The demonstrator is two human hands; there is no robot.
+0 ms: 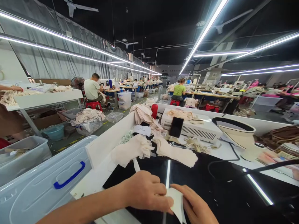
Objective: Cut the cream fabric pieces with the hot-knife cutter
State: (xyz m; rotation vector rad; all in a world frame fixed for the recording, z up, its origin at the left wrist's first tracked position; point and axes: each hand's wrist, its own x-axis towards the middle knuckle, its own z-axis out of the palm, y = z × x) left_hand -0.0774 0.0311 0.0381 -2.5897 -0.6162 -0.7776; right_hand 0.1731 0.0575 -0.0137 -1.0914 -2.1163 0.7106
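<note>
Left hand: the left hand (146, 193) is lying knuckles-up on the glossy black worktop (210, 186), its fingers curled down and pinching the edge of a small white fabric piece (177, 202).
Right hand: the right hand (196, 207) is meeting it from the other side, fingers gripping the same piece; its fingertips are hiding under the cloth, so the exact hold is probably a pinch.
Fabric piece: thin, flat, pale and smooth, sitting at the near edge of the worktop between the two hands.
Cloth stacks: two loose heaps of cream woven fabric pieces (154, 149) are lying further back on the worktop, soft and frayed at the edges.
Phone: one black rectangular phone (176, 127) is leaning upright against a white vented metal box (198, 130).
Spool: one red cylindrical spool (154, 111) is standing behind the cloth.
Containers: a translucent plastic bin lid with one blue handle (69, 178) is lying left of the bench; beside it a clear plastic tub (23, 155) is holding scraps.
</note>
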